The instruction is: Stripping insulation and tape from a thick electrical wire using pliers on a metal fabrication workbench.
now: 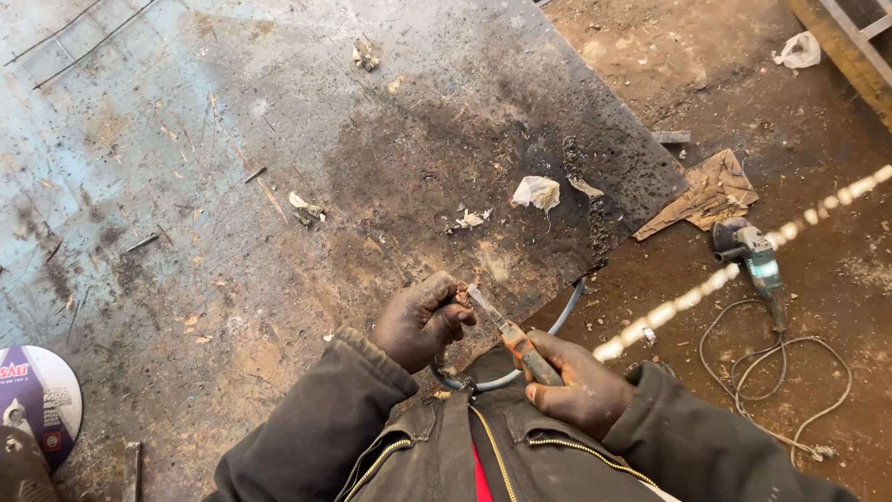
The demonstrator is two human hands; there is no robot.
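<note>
Dark jacket sleeves and an open zip with a strip of red beneath filled the bottom of the view, nearest of all. Just past them, the right hand [578, 383] was closed around the orange handle of a knife [509, 336], whose pale blade slanted up and to the left. The blade tip met a small rusty-looking piece [462, 296] pinched shut in the fingers of the left hand [420, 321]; what the piece was I could not tell. Both hands hung over the near right edge of a big, stained metal sheet [279, 186] lying on the dirt floor [743, 93].

A thin grey cable [562, 321] curved under the hands at that edge. Scattered on the sheet further out lay crumpled white scraps [536, 192], with smaller bits and short rods to their left, well apart from the hands. At the sheet's far left corner ran a few thin wires [84, 42]. Against the near left edge sat a round cutting disc [42, 395] with a purple label.

Off the sheet's right edge, on the dirt, lay a piece of torn cardboard [711, 192] and just beside it a teal angle grinder [751, 256], its cord [790, 372] looped loosely toward the right sleeve. A blurred, pale, beaded streak [743, 265] crossed in front of the grinder, partly hiding it.
</note>
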